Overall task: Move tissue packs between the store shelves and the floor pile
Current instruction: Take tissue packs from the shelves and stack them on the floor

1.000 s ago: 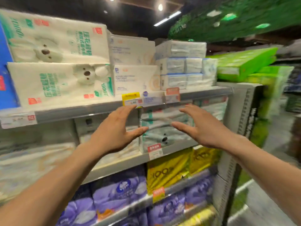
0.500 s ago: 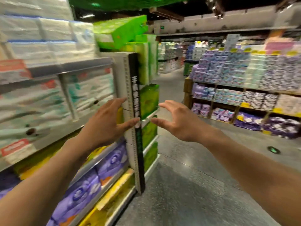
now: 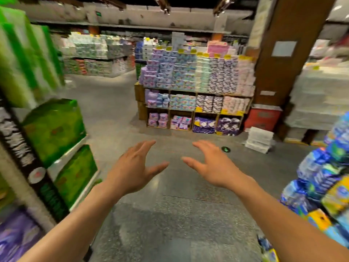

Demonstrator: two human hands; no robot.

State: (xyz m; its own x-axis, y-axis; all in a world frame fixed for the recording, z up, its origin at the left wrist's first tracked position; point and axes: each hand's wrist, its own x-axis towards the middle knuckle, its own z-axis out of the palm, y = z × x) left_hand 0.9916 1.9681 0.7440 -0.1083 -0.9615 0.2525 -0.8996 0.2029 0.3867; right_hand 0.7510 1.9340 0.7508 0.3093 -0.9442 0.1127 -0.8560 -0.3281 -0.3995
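Note:
My left hand (image 3: 132,167) and my right hand (image 3: 211,163) are stretched out in front of me over the grey aisle floor, palms facing each other, fingers spread, holding nothing. The store shelves (image 3: 41,188) have slid to the far left edge, showing green packs (image 3: 54,127) on the end and purple tissue packs (image 3: 15,235) lower down. A small stack of white tissue packs (image 3: 259,138) stands on the floor ahead to the right, well beyond my hands. The whole view is motion-blurred.
A wooden display (image 3: 194,110) full of purple, blue and pink packs stands across the aisle. A brown pillar (image 3: 287,53) rises to the right, with white stacked goods (image 3: 321,99) beside it. Blue and yellow packs (image 3: 324,186) pile up at the right edge. Grey floor (image 3: 170,224) lies ahead.
My view has swung right, away from the shelf with the bear-print packs and out to the open aisle. Both hands stay open and empty in the same pose.

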